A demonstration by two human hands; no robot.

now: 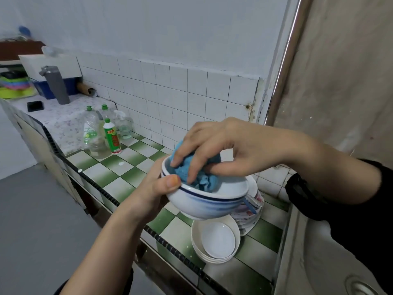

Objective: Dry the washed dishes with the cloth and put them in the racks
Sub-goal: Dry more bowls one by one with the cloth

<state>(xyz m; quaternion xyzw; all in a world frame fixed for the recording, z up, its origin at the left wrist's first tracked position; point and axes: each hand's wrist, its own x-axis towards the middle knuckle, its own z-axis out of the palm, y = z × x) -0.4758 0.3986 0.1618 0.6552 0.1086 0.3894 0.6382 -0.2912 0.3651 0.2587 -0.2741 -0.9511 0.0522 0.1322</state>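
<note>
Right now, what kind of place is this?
Most likely a home kitchen: a green-and-white tiled counter, dish soap bottles by the tiled wall, and stacked white bowls beside a sink. The right hand grips a blue cloth inside a bowl held by the left hand.

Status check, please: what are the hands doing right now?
Left hand grips bowl by rim. Right hand holds blue cloth inside it. Stacked dishes wait on counter below.

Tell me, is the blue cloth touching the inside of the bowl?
Touching. The head view shows the right hand holding the bunched cloth against the bowl's inner wall.
</note>
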